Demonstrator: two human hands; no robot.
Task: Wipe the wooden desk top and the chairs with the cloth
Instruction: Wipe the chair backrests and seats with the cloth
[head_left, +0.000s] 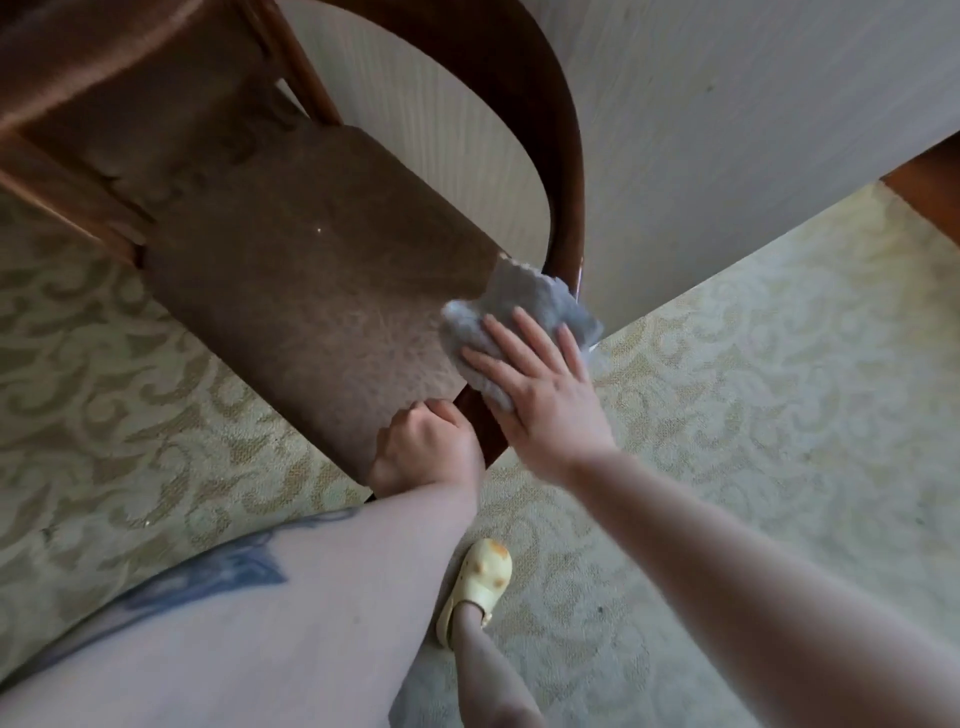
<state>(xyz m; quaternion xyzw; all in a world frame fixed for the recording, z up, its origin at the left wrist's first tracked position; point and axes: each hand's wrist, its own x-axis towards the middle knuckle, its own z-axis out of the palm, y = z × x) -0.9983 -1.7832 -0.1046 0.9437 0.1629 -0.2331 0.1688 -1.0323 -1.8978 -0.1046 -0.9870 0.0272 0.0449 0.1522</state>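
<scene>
Head view, looking steeply down. At far left the carpet showed a pale green ground with a tan scroll pattern. At upper left the edge of the wooden desk came in, blurred, with the chair pushed partly under it.

The chair filled the centre-left: a brown upholstered seat, with a dark polished wooden back rail curving up and round on its right side. A small white speck lay on the seat fabric.

The left hand was at the near corner of the seat, fingers curled over the seat edge and gripping it; the thumb was hidden from this angle. The left forearm carried a blue tattoo.

Just right of that, the right hand lay flat with fingers straight and spread, pressing the cloth down. The cloth was grey, bunched, and sat where the seat's right edge met the curved back rail, touching both. Part of the cloth lay hidden under the palm.

Below the hands a foot in a pale yellow clog stood on the carpet.

At right the wall was pale and finely ribbed. At the far right edge a piece of reddish-brown wood showed; what it belonged to could not be told.
</scene>
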